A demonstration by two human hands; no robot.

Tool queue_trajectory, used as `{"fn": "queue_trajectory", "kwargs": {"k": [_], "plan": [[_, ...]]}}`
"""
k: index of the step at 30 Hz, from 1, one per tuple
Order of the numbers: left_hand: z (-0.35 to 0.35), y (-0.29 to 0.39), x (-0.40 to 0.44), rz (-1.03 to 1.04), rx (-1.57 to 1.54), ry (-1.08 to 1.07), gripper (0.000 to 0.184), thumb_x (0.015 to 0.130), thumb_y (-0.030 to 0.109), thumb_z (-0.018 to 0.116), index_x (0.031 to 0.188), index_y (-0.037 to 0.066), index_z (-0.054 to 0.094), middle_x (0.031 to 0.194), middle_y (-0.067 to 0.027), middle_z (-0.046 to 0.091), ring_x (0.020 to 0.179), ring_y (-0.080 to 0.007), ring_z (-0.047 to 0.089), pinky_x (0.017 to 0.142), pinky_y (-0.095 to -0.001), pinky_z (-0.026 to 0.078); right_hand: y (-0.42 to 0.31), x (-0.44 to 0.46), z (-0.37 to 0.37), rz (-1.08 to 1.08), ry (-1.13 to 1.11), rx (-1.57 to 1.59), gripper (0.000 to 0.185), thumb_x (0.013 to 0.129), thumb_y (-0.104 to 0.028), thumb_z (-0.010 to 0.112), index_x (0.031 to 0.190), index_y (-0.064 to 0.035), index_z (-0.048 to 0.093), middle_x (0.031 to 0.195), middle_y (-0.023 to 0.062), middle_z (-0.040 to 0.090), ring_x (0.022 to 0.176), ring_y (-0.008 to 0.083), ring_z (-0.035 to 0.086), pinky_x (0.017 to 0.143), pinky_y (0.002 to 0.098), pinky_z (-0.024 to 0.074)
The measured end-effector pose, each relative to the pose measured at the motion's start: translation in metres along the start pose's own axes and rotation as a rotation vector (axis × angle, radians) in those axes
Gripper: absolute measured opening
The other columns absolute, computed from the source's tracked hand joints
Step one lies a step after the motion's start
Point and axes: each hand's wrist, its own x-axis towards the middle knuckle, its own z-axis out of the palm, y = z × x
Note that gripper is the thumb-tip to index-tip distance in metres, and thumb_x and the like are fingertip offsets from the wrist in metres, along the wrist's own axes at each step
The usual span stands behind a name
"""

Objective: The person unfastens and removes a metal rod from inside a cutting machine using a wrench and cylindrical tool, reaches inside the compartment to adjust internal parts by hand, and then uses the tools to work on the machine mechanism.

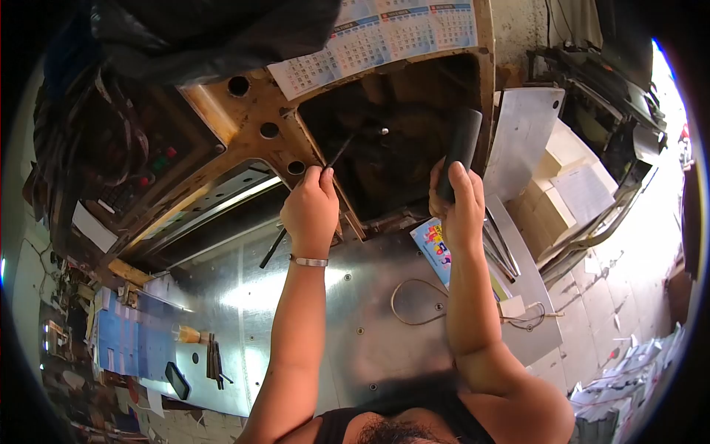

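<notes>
My left hand [310, 207] is closed around a thin dark rod [274, 249]. The rod slants from over the metal table up to the dark opening [355, 185] of a worn yellowish machine frame [240, 122]. In my right hand [464, 203] is a thick black cylinder [464, 133], tilted, its upper end beside the opening's right edge. Its exact kind cannot be made out. Inside the opening, a small bright round spot [384, 131] shows near the rod's tip; the rest there is too dark to read.
Below my hands spreads a shiny metal table [296, 311] with a looped cable [396, 303], a colourful booklet [431, 240], a phone [177, 380] and a wood-handled brush [191, 334]. A calendar sheet [384, 44] lies on the frame. Cardboard boxes [551, 200] stand right.
</notes>
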Motion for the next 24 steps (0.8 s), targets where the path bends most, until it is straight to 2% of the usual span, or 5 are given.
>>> {"fn": "queue_trajectory", "kwargs": {"k": [9, 16, 17, 20, 24], "plan": [[-0.002, 0.001, 0.007, -0.049, 0.008, -0.053, 0.030, 0.106, 0.040, 0.052, 0.100, 0.014, 0.065, 0.084, -0.0137, 0.074, 0.079, -0.0402, 0.072, 0.066, -0.0511, 0.057, 0.009, 0.001, 0.000, 0.015, -0.064, -0.086, 0.048, 0.105, -0.049, 0.054, 0.091, -0.0039, 0.059, 0.056, -0.0035, 0.041, 0.045, 0.0049, 0.031, 0.045, 0.0258, 0.0225], [-0.004, 0.001, 0.003, -0.053, 0.029, -0.058, 0.029, 0.106, 0.039, 0.052, 0.098, 0.014, 0.064, 0.081, -0.0132, 0.074, 0.077, -0.0394, 0.072, 0.065, -0.0511, 0.057, 0.014, 0.000, 0.007, 0.013, -0.011, -0.194, 0.043, 0.103, -0.042, 0.065, 0.081, -0.0050, 0.063, 0.064, -0.0058, 0.048, 0.054, 0.0037, 0.040, 0.049, 0.0247, 0.0270], [-0.004, 0.000, 0.003, -0.060, 0.034, -0.061, 0.029, 0.106, 0.039, 0.052, 0.098, 0.014, 0.064, 0.081, -0.0133, 0.074, 0.077, -0.0395, 0.072, 0.065, -0.0512, 0.057, 0.017, 0.000, 0.010, -0.019, -0.022, -0.249, 0.044, 0.105, -0.045, 0.059, 0.085, -0.0054, 0.061, 0.061, -0.0062, 0.043, 0.050, 0.0026, 0.033, 0.046, 0.0241, 0.0214], [-0.001, -0.002, 0.004, -0.066, -0.021, -0.064, 0.031, 0.106, 0.041, 0.052, 0.102, 0.015, 0.067, 0.082, -0.0169, 0.074, 0.080, -0.0425, 0.071, 0.066, -0.0528, 0.056, 0.025, 0.001, 0.014, -0.021, -0.010, -0.312, 0.042, 0.104, -0.044, 0.061, 0.085, -0.0061, 0.062, 0.062, -0.0069, 0.043, 0.050, 0.0018, 0.034, 0.046, 0.0232, 0.0213], [-0.002, -0.001, 0.002, -0.057, -0.030, -0.065, 0.031, 0.106, 0.041, 0.052, 0.100, 0.014, 0.067, 0.081, -0.0164, 0.074, 0.079, -0.0416, 0.071, 0.065, -0.0521, 0.056, 0.023, 0.009, 0.032, -0.196, -0.003, -0.427, 0.046, 0.101, -0.047, 0.067, 0.086, -0.0036, 0.063, 0.069, -0.0060, 0.049, 0.064, 0.0037, 0.040, 0.057, 0.0250, 0.0295]]}}
